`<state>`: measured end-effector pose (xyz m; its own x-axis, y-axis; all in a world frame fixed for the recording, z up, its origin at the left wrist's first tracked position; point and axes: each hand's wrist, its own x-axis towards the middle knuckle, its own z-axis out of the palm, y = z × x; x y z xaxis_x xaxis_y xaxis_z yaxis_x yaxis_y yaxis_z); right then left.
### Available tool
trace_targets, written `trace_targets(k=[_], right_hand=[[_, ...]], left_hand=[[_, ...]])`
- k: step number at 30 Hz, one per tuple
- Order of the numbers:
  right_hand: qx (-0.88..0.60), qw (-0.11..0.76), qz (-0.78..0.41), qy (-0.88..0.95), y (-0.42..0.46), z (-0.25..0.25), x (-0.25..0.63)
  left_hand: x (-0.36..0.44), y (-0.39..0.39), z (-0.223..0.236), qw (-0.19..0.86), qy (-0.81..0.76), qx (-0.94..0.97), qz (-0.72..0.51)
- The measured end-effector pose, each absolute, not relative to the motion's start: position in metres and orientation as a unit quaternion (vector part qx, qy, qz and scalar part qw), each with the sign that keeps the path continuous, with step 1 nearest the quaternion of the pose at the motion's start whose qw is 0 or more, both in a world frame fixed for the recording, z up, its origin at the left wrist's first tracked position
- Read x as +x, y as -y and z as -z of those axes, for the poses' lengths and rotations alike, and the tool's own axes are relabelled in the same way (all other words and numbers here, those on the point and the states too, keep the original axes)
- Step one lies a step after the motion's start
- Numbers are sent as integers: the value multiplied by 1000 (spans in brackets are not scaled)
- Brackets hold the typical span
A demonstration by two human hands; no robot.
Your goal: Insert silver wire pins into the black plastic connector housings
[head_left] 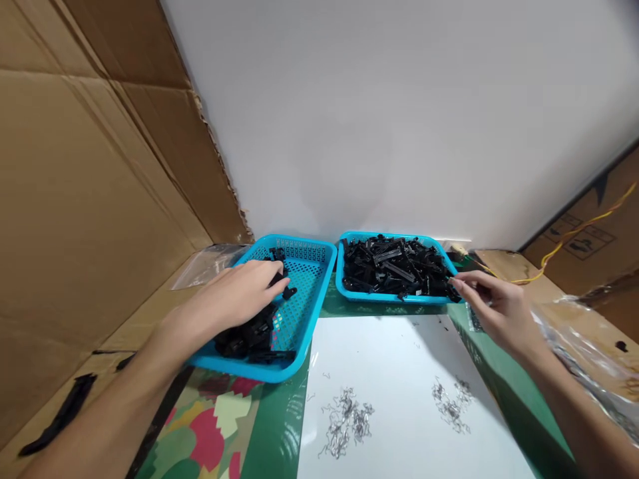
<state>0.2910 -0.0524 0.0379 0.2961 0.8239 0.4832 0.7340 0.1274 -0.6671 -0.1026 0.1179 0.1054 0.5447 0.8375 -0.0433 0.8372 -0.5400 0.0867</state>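
Observation:
My left hand (249,289) is over the left blue basket (299,356), its fingers curled round a black plastic part (289,291) that pokes out past the thumb. More black plastic parts (249,336) lie in a heap below it. At the right end of the other blue basket (389,297), my right hand (492,306) pinches the tip of a dark plastic part (454,286) by the rim. That basket is full of long, thin black plastic parts (394,266). Two piles of small bent metal wires, a larger one (345,422) and a smaller one (452,402), lie on a white sheet (394,359).
Cardboard (100,166) stands along the left, and a white wall (349,133) rises behind the baskets. A yellow and red wire (554,246) runs to a pale connector (458,249) at the right. Clear plastic bags (589,359) lie beyond my right arm. A loose black strip (62,416) rests at the far left.

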Motion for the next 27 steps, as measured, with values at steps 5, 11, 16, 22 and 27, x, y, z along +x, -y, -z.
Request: trace_targets(k=[5, 11, 16, 22, 27], right_hand=[[-683, 445, -43, 578, 33, -42, 303], [-681, 381, -81, 620, -14, -63, 314], [-671, 372, -70, 638, -41, -63, 304], [-640, 391, 12, 661, -30, -63, 290], [-574, 379, 88, 720, -1, -61, 272]], left_hand=[[-94, -122, -109, 72, -454, 880, -122], [-85, -119, -113, 130, -429, 865, -227], [-82, -112, -111, 116, -422, 861, -260], [-76, -104, -108, 143, -403, 862, -271], [-68, -91, -107, 200, -385, 859, -271]])
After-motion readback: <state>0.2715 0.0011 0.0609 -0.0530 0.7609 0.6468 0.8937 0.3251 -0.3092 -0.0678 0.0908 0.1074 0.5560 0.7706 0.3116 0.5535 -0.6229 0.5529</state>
